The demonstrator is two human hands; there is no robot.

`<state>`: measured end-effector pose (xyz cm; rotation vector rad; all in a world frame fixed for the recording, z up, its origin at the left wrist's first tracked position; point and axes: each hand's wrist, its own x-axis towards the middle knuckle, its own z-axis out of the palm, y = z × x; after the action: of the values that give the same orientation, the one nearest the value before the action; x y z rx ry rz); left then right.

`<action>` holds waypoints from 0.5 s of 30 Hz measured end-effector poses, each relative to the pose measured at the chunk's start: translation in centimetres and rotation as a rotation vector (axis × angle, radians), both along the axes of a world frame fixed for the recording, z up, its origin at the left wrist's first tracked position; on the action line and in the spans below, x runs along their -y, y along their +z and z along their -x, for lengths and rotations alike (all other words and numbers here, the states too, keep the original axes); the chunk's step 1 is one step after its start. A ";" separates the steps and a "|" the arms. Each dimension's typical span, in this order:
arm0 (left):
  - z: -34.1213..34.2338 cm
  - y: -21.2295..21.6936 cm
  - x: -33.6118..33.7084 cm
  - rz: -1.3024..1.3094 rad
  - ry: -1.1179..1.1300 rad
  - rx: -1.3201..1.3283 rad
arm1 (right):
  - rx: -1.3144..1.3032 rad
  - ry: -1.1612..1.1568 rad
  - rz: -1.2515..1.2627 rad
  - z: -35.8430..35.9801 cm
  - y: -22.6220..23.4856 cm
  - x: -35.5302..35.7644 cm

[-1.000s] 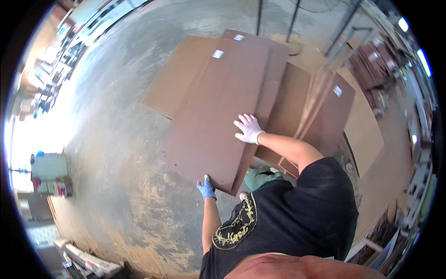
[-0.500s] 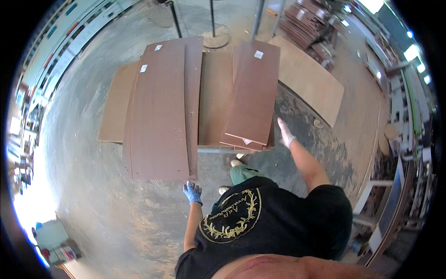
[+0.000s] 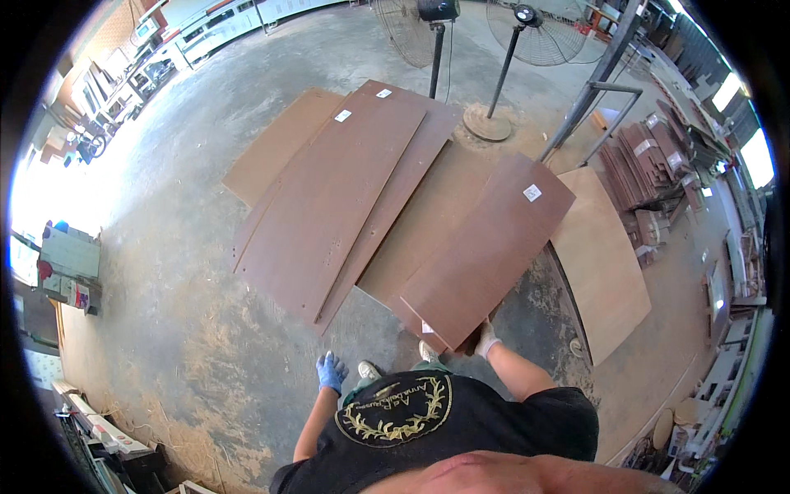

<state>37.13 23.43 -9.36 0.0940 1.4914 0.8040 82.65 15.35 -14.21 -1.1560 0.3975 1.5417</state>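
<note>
Several large brown boards lie spread on a concrete floor. My right hand, in a white glove, grips the near corner of a dark brown board that carries a small white label. My left hand, in a blue glove, hangs free beside my body with its fingers loosely apart and nothing in it. Left of the held board lies a long dark brown board on top of another, with lighter tan boards beneath.
Two standing fans rise at the far side, one on a round base. A pale board lies to the right, and stacked boards stand further right. Sawdust covers the floor at lower left. A machine sits at the bottom left.
The view has swung as I moved. My left hand has let go of the long board, which now lies flat at left. My right hand has reached the corner of the right-hand board.
</note>
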 end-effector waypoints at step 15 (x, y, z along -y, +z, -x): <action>-12.6 2.1 1.2 -0.210 -0.058 -0.188 | -0.240 0.492 0.219 8.2 0.6 -4.2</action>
<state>49.72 22.24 -7.24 0.3781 1.5683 0.9228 74.44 19.58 -13.65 -1.3057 0.4737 2.1201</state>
